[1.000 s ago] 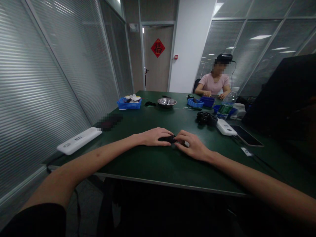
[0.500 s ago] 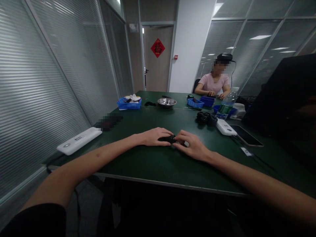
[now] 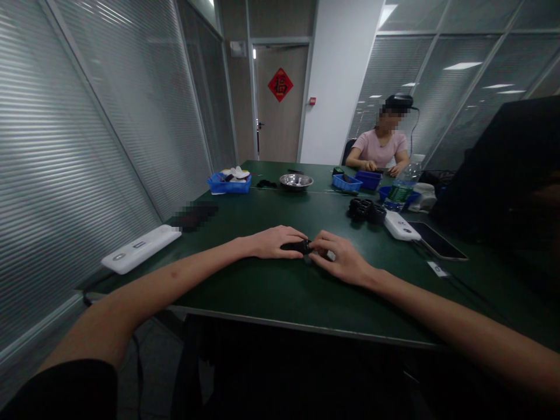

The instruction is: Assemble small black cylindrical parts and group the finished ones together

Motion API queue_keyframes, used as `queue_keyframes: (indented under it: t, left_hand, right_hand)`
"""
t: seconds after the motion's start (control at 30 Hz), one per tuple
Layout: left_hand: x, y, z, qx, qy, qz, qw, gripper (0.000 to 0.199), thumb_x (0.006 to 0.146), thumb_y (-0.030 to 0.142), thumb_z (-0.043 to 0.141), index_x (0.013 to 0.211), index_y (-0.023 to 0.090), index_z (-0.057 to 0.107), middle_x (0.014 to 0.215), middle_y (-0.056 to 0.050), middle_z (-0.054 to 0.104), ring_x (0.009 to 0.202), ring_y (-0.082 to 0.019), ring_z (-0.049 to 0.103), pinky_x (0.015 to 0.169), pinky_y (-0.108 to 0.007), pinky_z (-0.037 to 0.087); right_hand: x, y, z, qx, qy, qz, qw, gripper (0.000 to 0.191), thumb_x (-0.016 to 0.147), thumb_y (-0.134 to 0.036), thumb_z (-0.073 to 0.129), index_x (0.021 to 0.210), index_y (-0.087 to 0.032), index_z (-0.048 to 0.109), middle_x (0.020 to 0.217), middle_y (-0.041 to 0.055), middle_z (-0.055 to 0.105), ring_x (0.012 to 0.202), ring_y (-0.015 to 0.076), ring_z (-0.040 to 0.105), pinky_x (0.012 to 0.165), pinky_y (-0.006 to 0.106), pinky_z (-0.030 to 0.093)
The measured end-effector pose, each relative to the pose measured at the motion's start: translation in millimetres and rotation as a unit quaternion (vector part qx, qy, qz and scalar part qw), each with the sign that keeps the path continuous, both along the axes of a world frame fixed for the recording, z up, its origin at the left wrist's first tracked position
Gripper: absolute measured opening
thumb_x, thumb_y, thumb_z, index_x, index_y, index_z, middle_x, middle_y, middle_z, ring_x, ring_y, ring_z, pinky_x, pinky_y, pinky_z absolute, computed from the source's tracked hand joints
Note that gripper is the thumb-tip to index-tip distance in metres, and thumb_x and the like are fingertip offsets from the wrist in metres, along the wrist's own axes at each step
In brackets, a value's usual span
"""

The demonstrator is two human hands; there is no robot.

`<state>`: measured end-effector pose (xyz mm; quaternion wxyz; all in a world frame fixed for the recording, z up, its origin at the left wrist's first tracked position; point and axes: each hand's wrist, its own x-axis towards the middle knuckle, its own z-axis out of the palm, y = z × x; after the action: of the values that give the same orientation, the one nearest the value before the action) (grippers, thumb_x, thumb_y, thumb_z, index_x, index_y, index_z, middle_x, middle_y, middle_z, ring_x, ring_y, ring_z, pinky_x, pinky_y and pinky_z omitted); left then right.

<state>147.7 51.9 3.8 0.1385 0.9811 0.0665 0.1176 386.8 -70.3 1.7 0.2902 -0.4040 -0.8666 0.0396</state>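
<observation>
On the dark green table, my left hand (image 3: 272, 242) is closed around a small black object (image 3: 299, 246), its fingers over the top and its thumb along the near side. I cannot make out what kind of object it is. My right hand (image 3: 343, 258) meets its right end, index finger and thumb curled in a pinch there. Whether anything small sits between those fingertips is hidden. A small clear or whitish piece (image 3: 331, 255) shows under the right palm.
At the back are a blue basket (image 3: 230, 185) of odds and ends, a steel bowl (image 3: 296, 182) and another blue basket (image 3: 347, 182). Black round parts (image 3: 365, 210), a water bottle (image 3: 399, 189), a white power bank (image 3: 401, 226) and a phone (image 3: 437, 240) lie right. A co-worker (image 3: 380, 146) sits beyond.
My right thumb has drawn slightly right, away from the black object's end. My left hand keeps its place. The co-worker's hand has shifted a little.
</observation>
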Motion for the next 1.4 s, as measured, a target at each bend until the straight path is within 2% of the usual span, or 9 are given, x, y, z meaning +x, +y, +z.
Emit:
queue_keyframes:
  t: [0.1,0.33,0.53,0.73,0.93,1.17,1.4]
  left_hand:
    - [-0.1,0.1,0.4,-0.003,0.000,0.003,1.000,0.054,0.102,0.054,0.054,0.144,0.020,0.057,0.149,-0.013,0.057,0.138,-0.029,0.051,0.116,-0.046,0.036]
    - [-0.6,-1.7,2.3,-0.004,0.008,0.002,1.000,0.056,0.102,0.057,0.051,0.144,0.020,0.057,0.150,-0.012,0.056,0.139,-0.028,0.050,0.117,-0.044,0.035]
    - [-0.1,-2.9,3.5,-0.005,0.003,0.004,1.000,0.054,0.102,0.054,0.054,0.143,0.020,0.058,0.148,-0.013,0.057,0.138,-0.029,0.052,0.116,-0.045,0.035]
    - [-0.2,-4.3,4.7,-0.003,0.009,0.005,1.000,0.054,0.102,0.054,0.053,0.142,0.019,0.058,0.149,-0.013,0.057,0.139,-0.028,0.050,0.116,-0.044,0.035]
    - [-0.1,-1.7,2.2,-0.004,0.005,0.001,1.000,0.055,0.102,0.053,0.055,0.144,0.018,0.056,0.148,-0.014,0.057,0.138,-0.028,0.051,0.116,-0.045,0.035]
    - [-0.1,-1.7,2.6,-0.008,-0.001,-0.006,1.000,0.053,0.101,0.053,0.055,0.143,0.020,0.058,0.148,-0.013,0.058,0.138,-0.029,0.051,0.116,-0.047,0.035]
    - [-0.7,-2.4,3.3,-0.012,-0.002,0.000,1.000,0.054,0.101,0.053,0.055,0.144,0.020,0.057,0.148,-0.013,0.058,0.137,-0.029,0.052,0.116,-0.047,0.036]
  right_hand:
    - [-1.0,-0.7,2.0,-0.007,0.001,-0.001,1.000,0.016,0.100,-0.030,0.061,0.109,-0.020,0.070,0.103,0.0074,0.065,0.086,0.0199,0.063,0.074,0.033,0.053]
    - [1.0,0.9,-1.4,0.019,-0.005,0.010,1.000,0.019,0.098,-0.017,0.056,0.113,-0.020,0.069,0.105,0.0083,0.065,0.087,0.0205,0.064,0.074,0.034,0.053]
    - [-2.1,-1.6,2.7,0.007,-0.003,-0.004,1.000,0.019,0.099,-0.032,0.063,0.111,-0.019,0.070,0.102,0.0084,0.066,0.085,0.0208,0.064,0.073,0.035,0.054]
    - [0.8,0.4,0.5,0.020,-0.009,0.004,1.000,0.019,0.098,-0.019,0.058,0.113,-0.020,0.070,0.105,0.0086,0.066,0.087,0.0208,0.065,0.073,0.034,0.054]
    - [-0.3,-0.3,1.1,0.010,-0.010,-0.004,1.000,0.018,0.099,-0.031,0.063,0.111,-0.019,0.070,0.103,0.0077,0.066,0.085,0.0204,0.065,0.074,0.034,0.055]
    - [1.3,0.6,-0.9,0.019,-0.015,0.006,1.000,0.019,0.101,-0.023,0.057,0.115,-0.019,0.070,0.107,0.0091,0.066,0.090,0.0215,0.066,0.076,0.035,0.056]
    - [0.1,-0.8,2.0,0.006,-0.007,0.001,1.000,0.019,0.100,-0.032,0.061,0.112,-0.020,0.071,0.105,0.0085,0.067,0.088,0.0214,0.066,0.075,0.035,0.056]
